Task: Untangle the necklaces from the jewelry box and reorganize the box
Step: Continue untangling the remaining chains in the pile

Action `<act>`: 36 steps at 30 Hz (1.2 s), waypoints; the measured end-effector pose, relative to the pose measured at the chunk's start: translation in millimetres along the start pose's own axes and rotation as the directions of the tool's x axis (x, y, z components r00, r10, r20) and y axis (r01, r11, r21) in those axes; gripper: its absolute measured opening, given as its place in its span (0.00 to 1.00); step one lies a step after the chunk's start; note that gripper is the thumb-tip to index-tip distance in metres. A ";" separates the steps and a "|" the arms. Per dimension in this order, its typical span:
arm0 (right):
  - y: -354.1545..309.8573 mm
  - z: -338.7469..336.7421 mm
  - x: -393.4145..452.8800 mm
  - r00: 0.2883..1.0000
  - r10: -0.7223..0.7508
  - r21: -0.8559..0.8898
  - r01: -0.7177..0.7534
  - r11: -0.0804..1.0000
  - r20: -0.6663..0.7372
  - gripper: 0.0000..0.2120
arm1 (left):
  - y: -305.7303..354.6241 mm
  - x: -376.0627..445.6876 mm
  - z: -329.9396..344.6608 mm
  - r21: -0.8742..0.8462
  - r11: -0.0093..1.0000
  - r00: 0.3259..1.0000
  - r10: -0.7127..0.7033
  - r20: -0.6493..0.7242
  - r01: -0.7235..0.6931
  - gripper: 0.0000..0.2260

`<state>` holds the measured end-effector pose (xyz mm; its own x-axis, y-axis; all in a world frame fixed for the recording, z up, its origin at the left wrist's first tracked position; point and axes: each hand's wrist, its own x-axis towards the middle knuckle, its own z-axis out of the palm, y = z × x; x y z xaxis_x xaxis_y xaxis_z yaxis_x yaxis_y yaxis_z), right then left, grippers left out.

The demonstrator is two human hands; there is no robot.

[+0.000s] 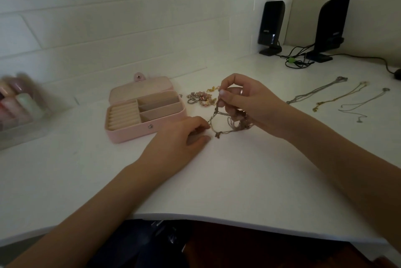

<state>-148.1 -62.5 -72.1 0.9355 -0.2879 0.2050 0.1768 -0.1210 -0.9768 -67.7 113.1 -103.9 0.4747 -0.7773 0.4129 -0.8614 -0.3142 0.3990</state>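
While the knotted bunch of thin silver and pink-beaded chains (231,123) hangs just above the white desk (238,181), the right hand (245,103) lifts it by pinching one strand between thumb and forefinger, the other fingers curled round the rest. The left hand (184,135) lies low on the desk and pinches a loop at the left edge of the knot, I believe, though the fingertips are partly hidden. To do this step well, I think she should pull softly sideways to widen the loop, not tug, because such fine chain tightens easily. Just behind lies a small heap of rings and charms (201,97), beside the open pink jewelry box (145,111), whose compartments look empty. Three freed necklaces (338,96) lie straight, well apart to the right.
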 end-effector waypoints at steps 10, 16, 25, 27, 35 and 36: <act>-6.6 -4.7 -1.1 0.999 0.019 -0.045 -0.021 0.999 -0.040 0.01 | -4.5 6.3 1.0 -0.169 0.981 0.987 -0.114 -0.113 0.094 0.10; -7.3 -2.8 -2.7 1.000 0.011 -0.056 -0.010 0.998 0.018 0.05 | -3.6 8.9 -0.6 -0.272 0.956 0.978 -0.152 -0.143 0.109 0.15; -14.0 -0.1 -7.0 1.000 0.013 0.033 -0.013 0.999 0.013 0.06 | -4.7 10.4 0.1 -0.325 0.937 0.987 -0.154 -0.053 0.129 0.18; -16.2 -2.1 -6.4 1.000 0.021 0.092 -0.020 0.996 -0.005 0.06 | -5.6 9.6 -0.7 -0.326 0.935 0.987 -0.157 -0.040 0.136 0.18; -18.2 -4.1 -6.5 1.000 0.019 0.094 -0.017 0.995 -0.014 0.07 | -3.4 11.5 -2.7 -0.343 0.912 0.972 -0.237 0.008 0.225 0.22; -18.1 -3.4 -6.6 1.000 0.015 0.087 -0.014 0.996 -0.001 0.07 | -2.8 12.6 -2.4 -0.330 0.913 0.968 -0.249 0.008 0.238 0.22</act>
<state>-158.6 -61.6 -55.6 0.9376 -0.2909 0.1908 0.1894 -0.0333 -0.9813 -58.9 105.5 -97.8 0.6728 -0.6791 0.2935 -0.6143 -0.2918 0.7331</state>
